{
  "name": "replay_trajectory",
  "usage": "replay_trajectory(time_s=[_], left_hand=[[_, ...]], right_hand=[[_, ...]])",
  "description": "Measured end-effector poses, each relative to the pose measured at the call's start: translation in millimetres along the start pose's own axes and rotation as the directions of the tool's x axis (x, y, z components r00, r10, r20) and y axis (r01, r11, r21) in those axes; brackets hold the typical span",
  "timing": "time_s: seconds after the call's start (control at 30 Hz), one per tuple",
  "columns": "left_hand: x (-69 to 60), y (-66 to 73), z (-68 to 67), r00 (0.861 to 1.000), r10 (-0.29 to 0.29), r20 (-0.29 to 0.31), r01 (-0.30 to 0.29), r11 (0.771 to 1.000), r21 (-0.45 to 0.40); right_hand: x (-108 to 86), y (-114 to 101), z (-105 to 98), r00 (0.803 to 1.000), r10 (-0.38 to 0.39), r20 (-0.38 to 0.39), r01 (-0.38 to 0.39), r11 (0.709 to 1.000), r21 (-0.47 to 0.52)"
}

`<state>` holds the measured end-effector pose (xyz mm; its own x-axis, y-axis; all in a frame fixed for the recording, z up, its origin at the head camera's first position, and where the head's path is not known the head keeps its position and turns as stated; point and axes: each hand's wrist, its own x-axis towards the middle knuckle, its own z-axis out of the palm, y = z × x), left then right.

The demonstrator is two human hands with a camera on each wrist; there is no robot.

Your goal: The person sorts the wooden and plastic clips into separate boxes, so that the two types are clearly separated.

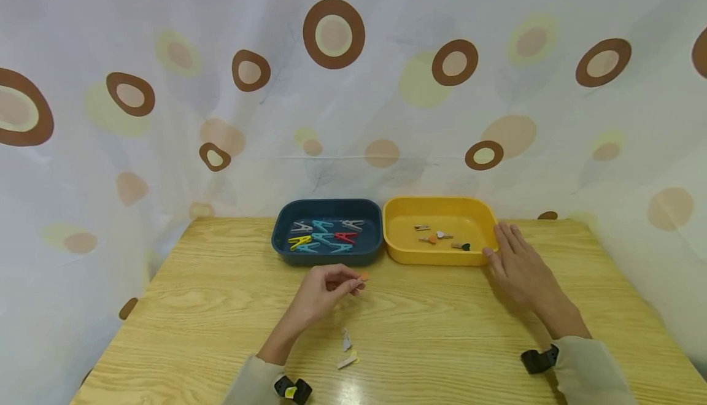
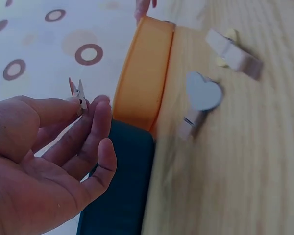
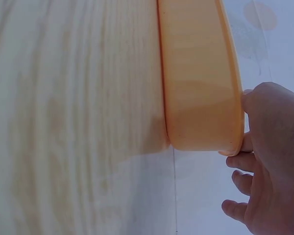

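Observation:
My left hand (image 1: 323,291) pinches a small wooden clothespin with an orange heart (image 1: 363,277) between thumb and fingers, in front of the blue tray (image 1: 326,260). In the left wrist view that clothespin (image 2: 80,96) points upward from the fingertips. My right hand (image 1: 521,270) rests with fairly straight fingers at the right front corner of the yellow tray (image 1: 436,258); its thumb touches the rim in the right wrist view. On the table nearer me lie a clothespin with a white heart (image 2: 204,92) and one with a yellow decoration (image 2: 234,55).
Several plastic clothespins, teal, grey, yellow and a red one (image 1: 345,237), lie in the blue tray. The yellow tray holds several small wooden ones, including a dark green heart one (image 1: 461,246). Both trays stand side by side near the wooden table's (image 1: 210,307) back edge, before a patterned curtain (image 1: 331,116).

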<state>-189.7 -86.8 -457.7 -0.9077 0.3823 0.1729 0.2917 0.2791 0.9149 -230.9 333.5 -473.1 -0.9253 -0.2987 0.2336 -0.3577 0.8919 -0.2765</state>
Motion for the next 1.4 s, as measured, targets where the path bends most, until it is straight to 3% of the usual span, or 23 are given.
replay_trajectory(time_s=[0.13, 0.3, 0.57, 0.77, 0.87, 1.13, 1.4], left_hand=[[10.6, 7.7, 2.3, 0.998, 0.057, -0.022, -0.055, 0.994, 0.089], [26.2, 15.2, 6.2, 0.997, 0.069, -0.03, -0.066, 0.994, 0.088], [53.6, 26.7, 10.0, 0.988, 0.09, -0.124, -0.083, 0.995, 0.06], [71.0, 34.2, 14.9, 0.989, 0.076, -0.127, -0.071, 0.996, 0.048], [79.4, 38.1, 19.6, 0.989, 0.061, -0.135, -0.051, 0.996, 0.077], [105.4, 44.9, 35.2, 0.987, 0.107, -0.119, -0.089, 0.986, 0.143], [129.7, 51.6, 54.0, 0.99, 0.091, -0.104, -0.067, 0.974, 0.214]], right_hand=[[0.1, 0.5, 0.6, 1.0, -0.002, -0.002, 0.002, 1.0, -0.011], [-0.4, 0.2, 0.3, 1.0, -0.01, -0.008, 0.01, 1.0, -0.008], [-0.1, -1.9, 0.3, 1.0, -0.018, -0.024, 0.018, 1.0, -0.001], [-0.7, -1.6, 1.1, 0.999, -0.018, -0.029, 0.018, 1.0, -0.001], [-1.5, -1.3, 1.5, 0.999, -0.02, -0.03, 0.02, 1.0, 0.0], [-2.1, -0.9, 2.0, 1.0, -0.017, -0.022, 0.017, 1.0, 0.002], [-0.5, -1.1, 1.6, 1.0, -0.01, -0.011, 0.01, 1.0, 0.009]])
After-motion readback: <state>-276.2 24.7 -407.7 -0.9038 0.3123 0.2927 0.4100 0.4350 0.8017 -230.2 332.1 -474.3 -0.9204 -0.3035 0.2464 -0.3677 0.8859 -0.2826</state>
